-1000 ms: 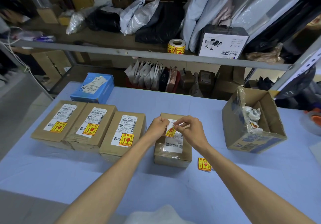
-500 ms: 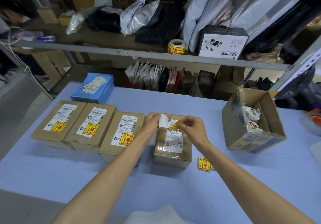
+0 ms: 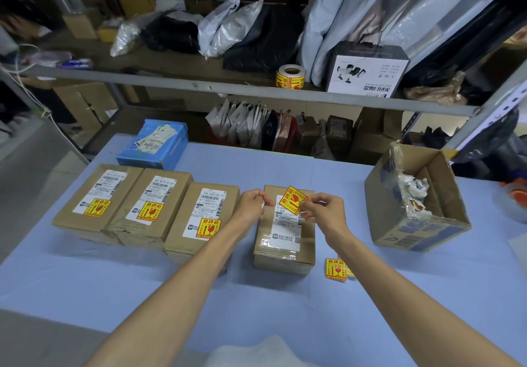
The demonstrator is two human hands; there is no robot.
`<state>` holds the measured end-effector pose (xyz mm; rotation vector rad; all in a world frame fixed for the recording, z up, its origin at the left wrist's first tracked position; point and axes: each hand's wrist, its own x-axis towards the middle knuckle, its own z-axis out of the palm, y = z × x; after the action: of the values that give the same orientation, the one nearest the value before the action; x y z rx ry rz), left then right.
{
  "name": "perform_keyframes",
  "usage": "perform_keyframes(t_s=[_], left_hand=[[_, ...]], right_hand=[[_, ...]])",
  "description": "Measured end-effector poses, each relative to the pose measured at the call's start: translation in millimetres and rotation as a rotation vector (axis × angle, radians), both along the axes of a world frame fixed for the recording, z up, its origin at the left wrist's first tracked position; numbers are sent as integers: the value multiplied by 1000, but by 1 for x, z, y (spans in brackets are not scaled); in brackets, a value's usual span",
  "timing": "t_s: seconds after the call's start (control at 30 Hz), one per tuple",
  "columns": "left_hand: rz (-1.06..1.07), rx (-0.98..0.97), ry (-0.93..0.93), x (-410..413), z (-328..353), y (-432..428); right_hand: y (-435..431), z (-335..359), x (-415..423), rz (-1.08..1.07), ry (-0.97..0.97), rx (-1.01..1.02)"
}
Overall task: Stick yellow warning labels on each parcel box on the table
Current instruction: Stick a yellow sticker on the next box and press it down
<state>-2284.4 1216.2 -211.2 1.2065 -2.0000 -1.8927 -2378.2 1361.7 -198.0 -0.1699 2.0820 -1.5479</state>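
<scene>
Four brown parcel boxes lie on the blue table (image 3: pixel 85 278). The three on the left (image 3: pixel 97 195) (image 3: pixel 154 204) (image 3: pixel 204 218) each carry a yellow warning label. Above the fourth box (image 3: pixel 285 241), which shows only a white shipping label, my right hand (image 3: pixel 323 210) pinches a peeled yellow warning label (image 3: pixel 292 199) by its lower right edge. My left hand (image 3: pixel 252 204) pinches a small white backing paper (image 3: pixel 268 202) just left of the label. More yellow labels (image 3: pixel 336 269) lie on the table beside my right forearm.
An open cardboard box (image 3: pixel 405 224) holding crumpled backing papers stands at the right. A blue box (image 3: pixel 154 144) sits at the back left. A label roll (image 3: pixel 290 76) stands on the shelf rail behind. An orange tape roll (image 3: pixel 516 195) lies at the far right edge.
The yellow label has come free of its white backing. My left hand drew the backing away to the left, while my right hand now holds the label alone above the fourth box.
</scene>
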Motion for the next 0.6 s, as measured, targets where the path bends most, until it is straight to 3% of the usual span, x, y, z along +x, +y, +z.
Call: perform_keyframes(t_s=[0.2, 0.3, 0.6], left_hand=[[-28, 40, -26, 0, 7, 6], [-47, -41, -95, -3, 9, 12], [-38, -26, 32, -7, 4, 23]], right_hand=[[-2, 2, 1, -47, -75, -25], [-4, 6, 3, -64, -112, -65], [-4, 8, 6, -104, -248, -187]])
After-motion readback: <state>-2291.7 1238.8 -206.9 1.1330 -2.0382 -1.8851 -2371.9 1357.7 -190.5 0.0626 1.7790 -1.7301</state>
